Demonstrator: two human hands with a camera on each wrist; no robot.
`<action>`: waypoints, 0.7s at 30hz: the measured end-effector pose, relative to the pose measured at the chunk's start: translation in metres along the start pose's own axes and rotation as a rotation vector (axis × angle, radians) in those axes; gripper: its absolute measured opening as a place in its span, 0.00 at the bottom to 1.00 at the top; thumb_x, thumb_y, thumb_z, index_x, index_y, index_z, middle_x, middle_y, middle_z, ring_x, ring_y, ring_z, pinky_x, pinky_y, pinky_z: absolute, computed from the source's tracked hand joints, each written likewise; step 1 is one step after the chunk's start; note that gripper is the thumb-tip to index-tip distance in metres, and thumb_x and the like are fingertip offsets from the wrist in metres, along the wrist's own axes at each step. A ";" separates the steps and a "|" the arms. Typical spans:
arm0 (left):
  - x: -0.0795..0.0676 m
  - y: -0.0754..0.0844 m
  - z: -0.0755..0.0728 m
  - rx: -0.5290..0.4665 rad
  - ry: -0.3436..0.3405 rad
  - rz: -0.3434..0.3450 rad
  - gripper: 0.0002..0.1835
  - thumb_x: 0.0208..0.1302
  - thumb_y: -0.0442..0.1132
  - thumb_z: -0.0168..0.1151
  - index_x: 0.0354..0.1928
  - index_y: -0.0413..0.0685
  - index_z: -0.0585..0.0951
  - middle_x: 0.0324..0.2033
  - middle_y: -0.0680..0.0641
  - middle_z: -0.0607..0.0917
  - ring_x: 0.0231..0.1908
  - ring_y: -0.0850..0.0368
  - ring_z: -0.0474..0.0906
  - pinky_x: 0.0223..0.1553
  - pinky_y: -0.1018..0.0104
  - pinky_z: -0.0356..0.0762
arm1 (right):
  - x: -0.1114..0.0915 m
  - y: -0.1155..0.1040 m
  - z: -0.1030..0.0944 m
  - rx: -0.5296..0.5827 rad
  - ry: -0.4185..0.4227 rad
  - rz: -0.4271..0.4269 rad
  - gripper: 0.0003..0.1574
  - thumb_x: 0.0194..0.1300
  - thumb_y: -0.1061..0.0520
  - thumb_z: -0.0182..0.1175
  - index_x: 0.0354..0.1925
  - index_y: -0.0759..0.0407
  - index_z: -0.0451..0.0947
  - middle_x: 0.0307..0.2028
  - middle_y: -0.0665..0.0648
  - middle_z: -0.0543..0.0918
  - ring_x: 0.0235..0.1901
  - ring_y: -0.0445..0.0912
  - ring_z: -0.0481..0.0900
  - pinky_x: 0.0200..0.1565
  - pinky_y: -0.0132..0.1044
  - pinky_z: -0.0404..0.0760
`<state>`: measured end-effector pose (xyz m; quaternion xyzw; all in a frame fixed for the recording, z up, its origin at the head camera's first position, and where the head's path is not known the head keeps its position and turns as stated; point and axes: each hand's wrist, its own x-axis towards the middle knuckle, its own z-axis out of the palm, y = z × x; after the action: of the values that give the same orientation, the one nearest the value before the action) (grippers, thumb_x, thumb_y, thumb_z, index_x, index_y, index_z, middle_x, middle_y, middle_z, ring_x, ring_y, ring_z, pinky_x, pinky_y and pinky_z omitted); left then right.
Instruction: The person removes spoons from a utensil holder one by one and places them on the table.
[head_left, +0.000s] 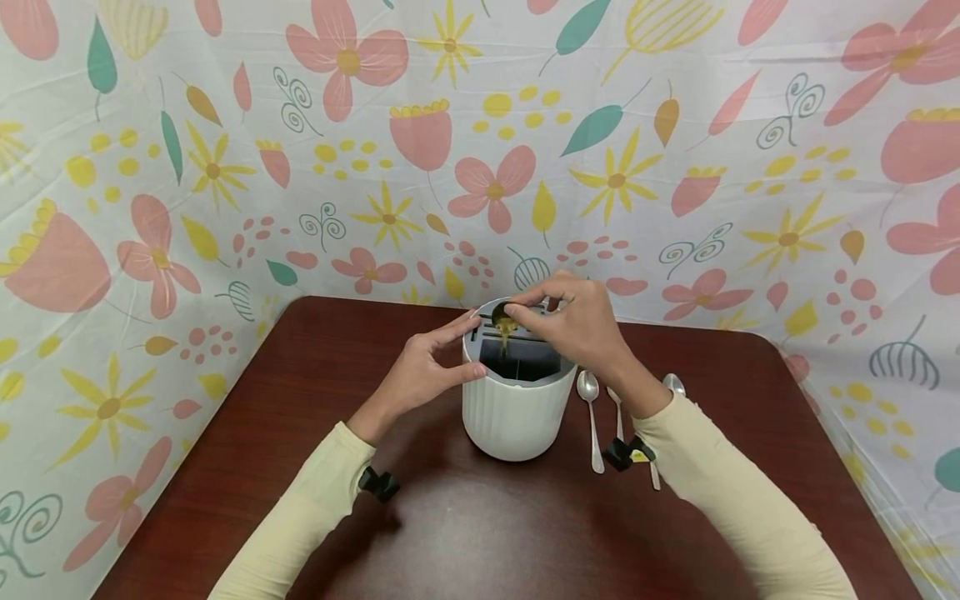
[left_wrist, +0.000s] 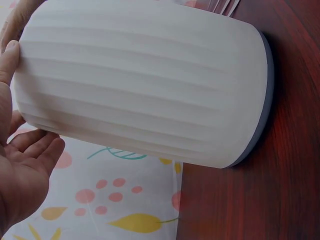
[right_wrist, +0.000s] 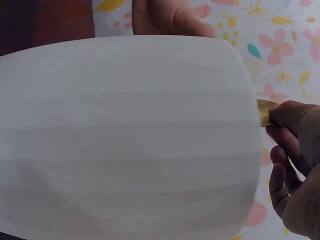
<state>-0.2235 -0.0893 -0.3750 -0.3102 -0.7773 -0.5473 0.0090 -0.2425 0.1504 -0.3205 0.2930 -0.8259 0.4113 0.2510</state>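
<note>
A white ribbed utensil holder [head_left: 512,425] with a grey slotted top and a dark divided compartment stands upright on the table. My left hand [head_left: 422,367] rests against its left side, index fingertip at the rim and thumb on the front wall, fingers mostly straight. Over the opening, my right hand [head_left: 581,321] pinches a gold-coloured spoon [head_left: 506,326] by its rounded end between thumb and index finger, the narrow part pointing down. In the right wrist view the gold end [right_wrist: 265,113] shows beside the holder's rim; the rest is hidden behind the wall.
On the dark wooden table [head_left: 450,517], a silver spoon [head_left: 589,387] lies right of the holder. More silver cutlery [head_left: 673,383] lies partly under my right forearm. Fork tines [left_wrist: 229,7] show in the left wrist view. A flower-printed cloth [head_left: 480,108] hangs behind the table.
</note>
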 end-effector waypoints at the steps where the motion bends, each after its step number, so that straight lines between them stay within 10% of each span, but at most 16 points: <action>1: 0.000 0.000 0.000 0.000 0.000 0.000 0.36 0.57 0.42 0.71 0.67 0.46 0.69 0.69 0.47 0.66 0.67 0.59 0.63 0.62 0.47 0.64 | 0.001 -0.001 -0.001 0.003 0.001 -0.002 0.04 0.55 0.47 0.71 0.32 0.43 0.89 0.27 0.39 0.85 0.30 0.38 0.77 0.32 0.33 0.74; 21: 0.001 -0.009 0.001 -0.009 -0.005 -0.019 0.37 0.57 0.45 0.70 0.68 0.51 0.68 0.69 0.52 0.65 0.67 0.63 0.61 0.63 0.45 0.63 | 0.037 -0.015 -0.021 0.011 0.125 -0.043 0.04 0.53 0.52 0.72 0.29 0.49 0.89 0.27 0.45 0.86 0.28 0.38 0.78 0.32 0.31 0.73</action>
<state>-0.2285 -0.0898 -0.3821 -0.3041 -0.7778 -0.5500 0.0005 -0.2539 0.1505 -0.2769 0.2857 -0.7999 0.4276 0.3093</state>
